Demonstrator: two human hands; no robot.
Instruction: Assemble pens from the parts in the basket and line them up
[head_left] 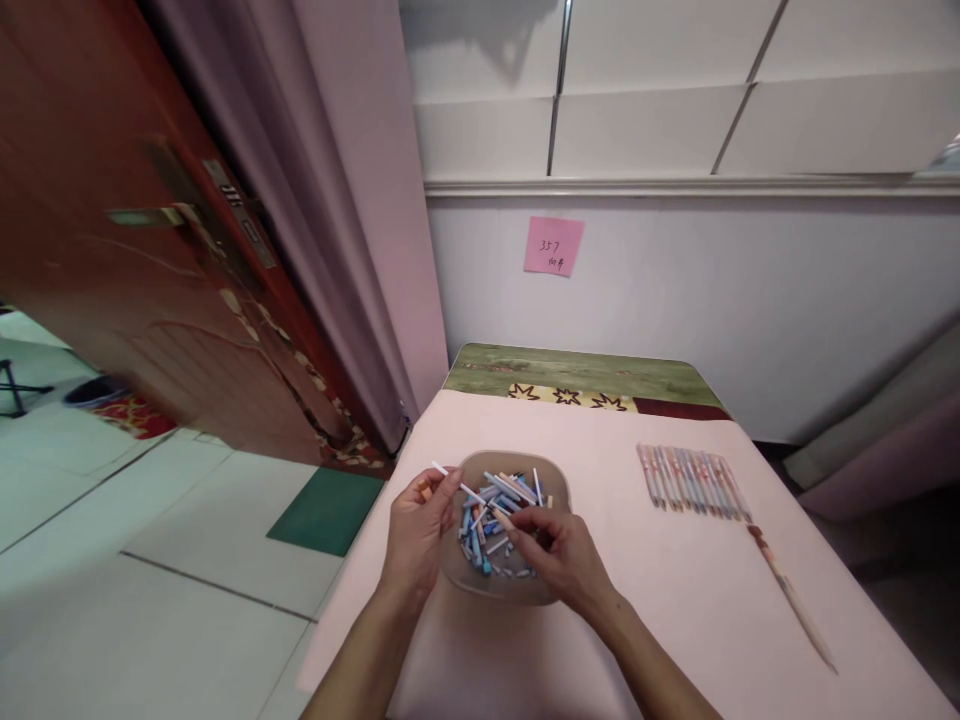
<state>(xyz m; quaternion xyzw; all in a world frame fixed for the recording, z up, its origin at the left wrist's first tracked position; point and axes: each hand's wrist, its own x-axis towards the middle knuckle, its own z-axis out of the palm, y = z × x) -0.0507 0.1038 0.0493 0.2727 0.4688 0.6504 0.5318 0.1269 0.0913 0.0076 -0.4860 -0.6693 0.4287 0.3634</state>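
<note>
A shallow brown tray [559, 492] on the pink tablecloth [660, 600] holds several loose blue and white pen parts [495, 525]. My left hand [417, 530] is at the tray's left rim, fingers closed on a thin white refill [457, 484] that points up and left. My right hand [559, 555] reaches into the tray from the right, fingers pinched on a small pen part that I cannot name. A row of several assembled pens [694, 478] lies side by side to the right of the tray.
A long, pale, pointed stick [791, 598] lies slantwise below the pen row near the right table edge. A pink sticky note [553, 245] is on the white wall behind. A brown door [150, 270] and a curtain stand at the left.
</note>
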